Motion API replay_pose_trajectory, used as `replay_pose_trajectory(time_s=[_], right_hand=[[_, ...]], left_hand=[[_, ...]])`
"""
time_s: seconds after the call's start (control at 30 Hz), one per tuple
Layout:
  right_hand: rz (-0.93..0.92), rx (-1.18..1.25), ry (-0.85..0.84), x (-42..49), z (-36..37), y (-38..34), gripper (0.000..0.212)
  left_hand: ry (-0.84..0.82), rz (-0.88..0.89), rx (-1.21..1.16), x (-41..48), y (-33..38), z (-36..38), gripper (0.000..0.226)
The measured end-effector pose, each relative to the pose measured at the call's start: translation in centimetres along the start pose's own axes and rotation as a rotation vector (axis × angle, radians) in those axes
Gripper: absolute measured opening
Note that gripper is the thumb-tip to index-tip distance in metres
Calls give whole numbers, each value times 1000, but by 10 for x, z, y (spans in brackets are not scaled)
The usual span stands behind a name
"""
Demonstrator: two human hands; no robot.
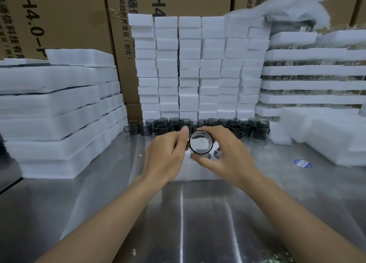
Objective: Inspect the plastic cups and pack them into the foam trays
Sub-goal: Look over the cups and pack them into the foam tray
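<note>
— The cup (201,142), mouth toward us, sits over the foam tray (190,173) on the bench (178,213). Left hand (164,156) and right hand (227,156) each have their grip pinching its sides.

— Risk?

— Slick plastic. It might slip and topple the waiting cups (245,128).

— Writing?

— The cartons (59,15) read "AH4.0" and "经济开发区(西区)". The blue sticker (302,163) is unreadable.

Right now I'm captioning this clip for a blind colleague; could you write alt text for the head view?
The left hand and right hand hold one dark-rimmed plastic cup over a steel table, a round end facing the camera. Behind it a row of dark cups stands before stacked white foam blocks, foam trays piled either side.
</note>
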State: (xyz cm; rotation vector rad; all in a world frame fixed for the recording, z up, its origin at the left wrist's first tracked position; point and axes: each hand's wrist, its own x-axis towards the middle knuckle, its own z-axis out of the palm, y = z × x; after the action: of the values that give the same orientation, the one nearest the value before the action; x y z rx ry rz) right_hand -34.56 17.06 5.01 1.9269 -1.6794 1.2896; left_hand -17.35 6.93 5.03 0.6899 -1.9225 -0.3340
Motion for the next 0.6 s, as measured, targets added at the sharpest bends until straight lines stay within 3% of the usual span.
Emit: replay_pose_trajectory(time_s=[0.2,0.33,0.4,0.47,0.6], right_hand=[[18,6,-69,1,3,3,58],[-36,-78,-2,0,1,7,60],[-58,-132,44,0,1,9,74],[-73,-185,84,2,2,9,86],[-108,-218,110,5,1,7,92]], left_hand=[[-87,10,147,0,-7,2,77],[-111,17,195,-1,-3,1,51],[-137,48,122,0,0,-3,39],[-180,102,58,1,1,-7,47],[-186,175,55,1,1,-7,59]])
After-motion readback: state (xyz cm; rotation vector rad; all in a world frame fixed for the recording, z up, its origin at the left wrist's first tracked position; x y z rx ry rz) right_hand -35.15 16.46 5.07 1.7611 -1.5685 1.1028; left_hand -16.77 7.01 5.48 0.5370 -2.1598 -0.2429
